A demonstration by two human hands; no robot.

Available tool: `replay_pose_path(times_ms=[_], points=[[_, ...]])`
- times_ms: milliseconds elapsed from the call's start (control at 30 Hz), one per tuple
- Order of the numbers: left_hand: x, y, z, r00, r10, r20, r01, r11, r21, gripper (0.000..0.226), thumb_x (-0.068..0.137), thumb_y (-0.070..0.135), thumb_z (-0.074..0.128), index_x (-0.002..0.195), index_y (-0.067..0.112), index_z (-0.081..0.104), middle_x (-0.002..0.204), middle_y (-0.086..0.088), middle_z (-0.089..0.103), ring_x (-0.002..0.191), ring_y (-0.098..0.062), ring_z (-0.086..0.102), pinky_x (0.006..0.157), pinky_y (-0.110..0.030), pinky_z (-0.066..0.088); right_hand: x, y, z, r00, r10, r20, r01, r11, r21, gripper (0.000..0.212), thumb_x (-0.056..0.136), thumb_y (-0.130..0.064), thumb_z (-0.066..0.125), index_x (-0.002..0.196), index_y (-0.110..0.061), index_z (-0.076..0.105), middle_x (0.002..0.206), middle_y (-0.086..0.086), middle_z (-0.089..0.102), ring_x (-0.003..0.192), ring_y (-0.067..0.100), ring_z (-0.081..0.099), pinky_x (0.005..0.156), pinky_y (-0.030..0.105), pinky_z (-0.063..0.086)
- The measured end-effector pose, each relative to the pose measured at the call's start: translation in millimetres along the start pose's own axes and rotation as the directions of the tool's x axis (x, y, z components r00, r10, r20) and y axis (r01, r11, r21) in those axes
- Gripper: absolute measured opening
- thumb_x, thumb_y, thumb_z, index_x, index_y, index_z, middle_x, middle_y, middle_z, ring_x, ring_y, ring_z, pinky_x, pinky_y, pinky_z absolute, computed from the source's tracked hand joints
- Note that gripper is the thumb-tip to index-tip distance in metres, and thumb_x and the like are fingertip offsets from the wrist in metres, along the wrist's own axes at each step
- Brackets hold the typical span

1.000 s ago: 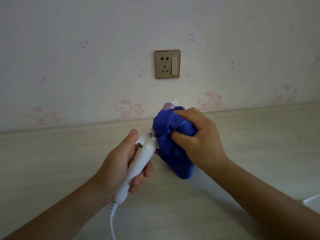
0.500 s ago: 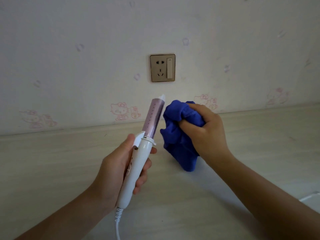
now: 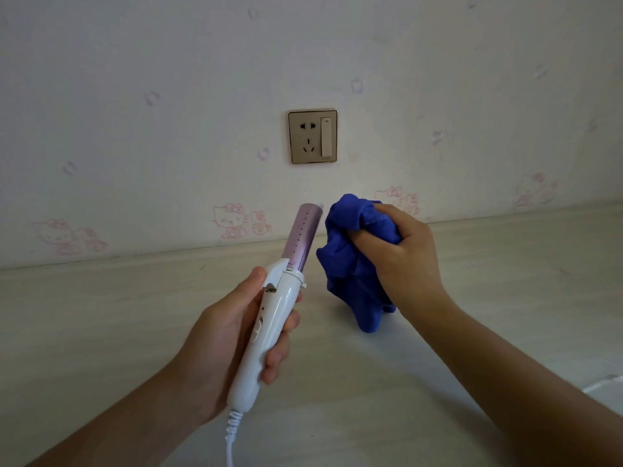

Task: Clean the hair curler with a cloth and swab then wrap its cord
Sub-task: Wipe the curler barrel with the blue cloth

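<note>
The hair curler (image 3: 269,318) has a white handle and a pink-purple barrel that points up and away from me. My left hand (image 3: 229,348) grips its handle, thumb near the clamp lever. The white cord (image 3: 231,439) leaves the handle's base and runs down out of view. My right hand (image 3: 401,261) holds a bunched blue cloth (image 3: 350,264) just right of the barrel, with a small gap between cloth and barrel. The cloth's lower end hangs near the tabletop. No swab is in view.
A pale wood-grain tabletop (image 3: 101,332) meets a wall with pink cartoon stickers. A gold socket plate with a switch (image 3: 313,136) sits on the wall above the curler. A piece of white cord (image 3: 603,382) lies at the right edge.
A second ago the cloth was wrapped round the barrel. My right hand has since pulled it off to the right, leaving the barrel bare, and both hands have held nearly still for the last half second.
</note>
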State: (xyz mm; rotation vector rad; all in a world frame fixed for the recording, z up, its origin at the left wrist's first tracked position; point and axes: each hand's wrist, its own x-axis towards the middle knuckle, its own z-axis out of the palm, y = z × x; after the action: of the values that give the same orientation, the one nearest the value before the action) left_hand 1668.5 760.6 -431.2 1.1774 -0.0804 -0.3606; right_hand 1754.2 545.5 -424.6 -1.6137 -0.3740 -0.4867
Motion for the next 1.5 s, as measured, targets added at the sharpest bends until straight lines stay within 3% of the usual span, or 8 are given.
replay_pose_path(times_ms=[133, 433, 600, 700, 800, 1000, 1233, 1500], points=[[-1.2, -0.4, -4.4, 0.999, 0.01, 0.039, -0.008, 0.998, -0.06, 0.056, 0.101, 0.049, 0.045, 0.125, 0.002, 0.065, 0.088, -0.013, 0.056, 0.05, -0.017, 0.042, 0.041, -0.027, 0.038, -0.5, 1.0, 3.6, 1.0, -0.005, 0.021, 0.005, 1.0, -0.005, 0.023, 0.088, -0.015, 0.068, 0.099, -0.034, 0.076, 0.093, -0.011, 0.077, 0.088, 0.008, 0.073, 0.073, 0.016, 0.055], [6.6, -13.7, -11.5, 0.967, 0.252, -0.024, -0.241, 0.946, 0.218, 0.045, 0.093, 0.04, 0.051, 0.098, -0.002, 0.062, 0.085, -0.017, 0.061, 0.046, -0.016, 0.043, 0.038, -0.023, 0.037, 7.4, -8.6, -7.2, 0.994, 0.018, -0.106, -0.01, 0.997, 0.079, 0.021, 0.093, -0.016, 0.067, 0.09, -0.036, 0.074, 0.087, -0.017, 0.075, 0.081, 0.0, 0.072, 0.066, 0.008, 0.052], [3.0, -26.2, -11.6, 0.917, 0.399, -0.028, -0.287, 0.706, 0.648, 0.024, 0.095, 0.044, 0.05, 0.104, 0.038, 0.07, 0.073, 0.003, 0.06, 0.05, -0.013, 0.044, 0.044, -0.026, 0.038, 6.6, -13.9, -10.8, 0.986, -0.054, -0.158, 0.052, 0.999, -0.016, 0.035, 0.088, -0.012, 0.066, 0.105, -0.043, 0.066, 0.099, -0.024, 0.071, 0.09, -0.003, 0.069, 0.067, 0.008, 0.053], [1.0, -28.0, -12.8, 0.89, 0.456, 0.009, -0.29, 0.55, 0.784, 0.022, 0.097, 0.05, 0.045, 0.103, 0.039, 0.063, 0.057, 0.004, 0.048, 0.05, -0.01, 0.041, 0.047, -0.027, 0.036, 4.6, -14.4, -7.9, 0.992, -0.087, -0.093, 0.081, 0.994, -0.068, 0.043, 0.086, -0.007, 0.065, 0.102, -0.047, 0.066, 0.098, -0.02, 0.069, 0.085, -0.004, 0.069, 0.062, 0.009, 0.053], [1.8, -27.2, -10.3, 0.868, 0.495, 0.028, -0.287, 0.455, 0.843, 0.019, 0.098, 0.051, 0.043, 0.1, 0.042, 0.06, 0.056, 0.004, 0.047, 0.051, -0.009, 0.04, 0.05, -0.029, 0.035, 4.8, -13.6, -8.9, 0.995, -0.098, -0.034, 0.092, 0.983, -0.156, 0.039, 0.084, -0.016, 0.066, 0.098, -0.053, 0.068, 0.105, -0.017, 0.068, 0.098, -0.001, 0.066, 0.081, 0.017, 0.05], [6.1, -30.4, -12.0, 0.855, 0.516, -0.045, -0.247, 0.483, 0.84, 0.028, 0.096, 0.049, 0.043, 0.109, 0.034, 0.062, 0.064, 0.002, 0.056, 0.051, -0.01, 0.045, 0.049, -0.034, 0.04, 1.5, -14.4, -11.1, 0.958, -0.051, 0.283, 0.096, 0.985, -0.146, 0.035, 0.077, -0.01, 0.059, 0.101, -0.034, 0.07, 0.106, -0.002, 0.064, 0.1, 0.01, 0.064, 0.081, 0.017, 0.049], [8.2, -33.1, -16.6, 0.847, 0.523, -0.09, -0.23, 0.515, 0.826, 0.026, 0.095, 0.052, 0.042, 0.109, 0.041, 0.06, 0.076, -0.007, 0.063, 0.054, -0.032, 0.053, 0.048, -0.047, 0.045, -4.9, -11.0, 3.6, 0.898, 0.078, 0.433, -0.139, 0.984, 0.111, 0.012, 0.088, -0.007, 0.066, 0.099, -0.01, 0.07, 0.085, 0.009, 0.069, 0.077, 0.017, 0.067, 0.071, 0.027, 0.058], [7.4, -32.0, -14.3, 0.848, 0.52, -0.107, -0.269, 0.594, 0.758, 0.025, 0.096, 0.049, 0.044, 0.11, 0.04, 0.063, 0.073, 0.005, 0.063, 0.047, -0.012, 0.046, 0.042, -0.029, 0.038, -12.0, -10.6, 13.4, 0.935, 0.14, 0.326, -0.199, 0.967, 0.157, 0.033, 0.094, -0.018, 0.071, 0.116, -0.039, 0.057, 0.095, -0.006, 0.074, 0.083, 0.014, 0.075, 0.067, 0.023, 0.06]])
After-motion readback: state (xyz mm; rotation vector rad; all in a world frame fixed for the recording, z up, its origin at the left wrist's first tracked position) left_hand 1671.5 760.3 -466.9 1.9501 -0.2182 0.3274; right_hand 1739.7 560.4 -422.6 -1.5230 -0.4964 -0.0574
